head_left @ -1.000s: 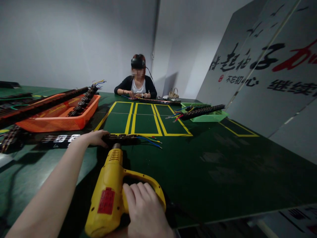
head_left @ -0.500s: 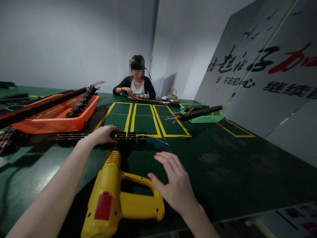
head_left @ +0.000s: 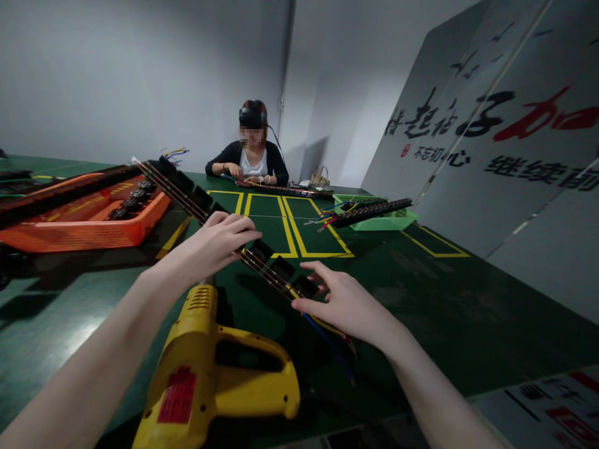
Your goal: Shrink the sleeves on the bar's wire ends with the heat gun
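A long black strip with copper-coloured lines and dark blocks along it [head_left: 270, 272] slants across in front of me, lifted off the table. My left hand [head_left: 219, 240] is closed around its middle. At the lower right end my right hand [head_left: 339, 299] curls thumb and fingers about the last block. Blue, yellow and red wires [head_left: 334, 340] hang loose from that end, below my right hand. Beneath the strip lies a yellow heat gun [head_left: 187, 368] with a red label, its nozzle pointing away from me; neither hand holds it.
An orange basket [head_left: 135, 231] at the left and a green basket [head_left: 381, 221] at the right carry similar black strips. Across the green table [head_left: 449, 318], marked with yellow tape, a co-worker [head_left: 253, 156] sits handling another strip. A bag [head_left: 321, 178] stands behind.
The strip has come up off the table and swung into a slant, its wired end nearer me. My right hand has moved from open beside the heat gun to that end.
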`<state>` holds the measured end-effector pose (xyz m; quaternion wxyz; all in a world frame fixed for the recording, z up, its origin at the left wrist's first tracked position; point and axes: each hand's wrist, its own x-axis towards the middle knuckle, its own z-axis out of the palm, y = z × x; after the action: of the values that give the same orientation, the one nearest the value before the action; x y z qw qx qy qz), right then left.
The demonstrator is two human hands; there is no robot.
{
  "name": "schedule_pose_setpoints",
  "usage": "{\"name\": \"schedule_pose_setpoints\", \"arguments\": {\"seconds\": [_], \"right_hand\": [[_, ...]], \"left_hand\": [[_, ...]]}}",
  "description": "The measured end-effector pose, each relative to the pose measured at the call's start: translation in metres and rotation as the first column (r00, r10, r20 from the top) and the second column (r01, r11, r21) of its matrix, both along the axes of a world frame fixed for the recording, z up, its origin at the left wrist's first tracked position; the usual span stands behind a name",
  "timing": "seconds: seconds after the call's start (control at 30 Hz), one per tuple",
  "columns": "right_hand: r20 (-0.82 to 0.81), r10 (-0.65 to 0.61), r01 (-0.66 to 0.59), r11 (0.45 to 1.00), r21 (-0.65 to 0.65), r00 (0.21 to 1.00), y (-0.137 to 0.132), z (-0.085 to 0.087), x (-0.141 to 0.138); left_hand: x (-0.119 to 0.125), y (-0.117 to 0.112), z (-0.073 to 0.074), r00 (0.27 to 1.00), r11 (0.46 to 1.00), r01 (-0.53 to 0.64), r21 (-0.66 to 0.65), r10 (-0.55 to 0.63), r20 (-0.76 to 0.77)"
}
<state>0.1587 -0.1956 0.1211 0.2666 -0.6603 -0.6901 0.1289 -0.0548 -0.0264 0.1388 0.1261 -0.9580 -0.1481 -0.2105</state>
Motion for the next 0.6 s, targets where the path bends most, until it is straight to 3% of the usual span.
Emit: {"name": "schedule_pose_setpoints", "arguments": {"seconds": [0.1,0.2,0.37,0.47,0.6], "right_hand": [[-0.173,0.117,-0.134,0.987,-0.093,0.978,0.003,-0.004,0.005],[-0.335,0.133,-0.168,0.983,-0.079,0.933,0.000,-0.010,0.002],[-0.648,0.106,-0.217,0.972,-0.093,0.755,-0.009,-0.018,-0.004],[-0.755,0.075,-0.218,0.972,-0.092,0.652,-0.012,-0.020,-0.005],[-0.821,0.019,-0.135,0.988,-0.071,0.570,-0.019,-0.015,0.001]], "left_hand": [[-0.005,-0.011,0.011,0.995,0.994,0.046,0.103,-0.055,0.082],[-0.009,-0.016,0.017,0.985,0.982,0.074,0.175,-0.099,0.140],[-0.007,-0.016,0.015,0.957,0.973,-0.001,0.233,-0.067,0.283],[-0.003,-0.012,0.011,0.961,0.970,0.002,0.245,-0.070,0.268],[-0.006,-0.002,0.011,0.939,0.950,-0.050,0.307,-0.061,0.340]]}}
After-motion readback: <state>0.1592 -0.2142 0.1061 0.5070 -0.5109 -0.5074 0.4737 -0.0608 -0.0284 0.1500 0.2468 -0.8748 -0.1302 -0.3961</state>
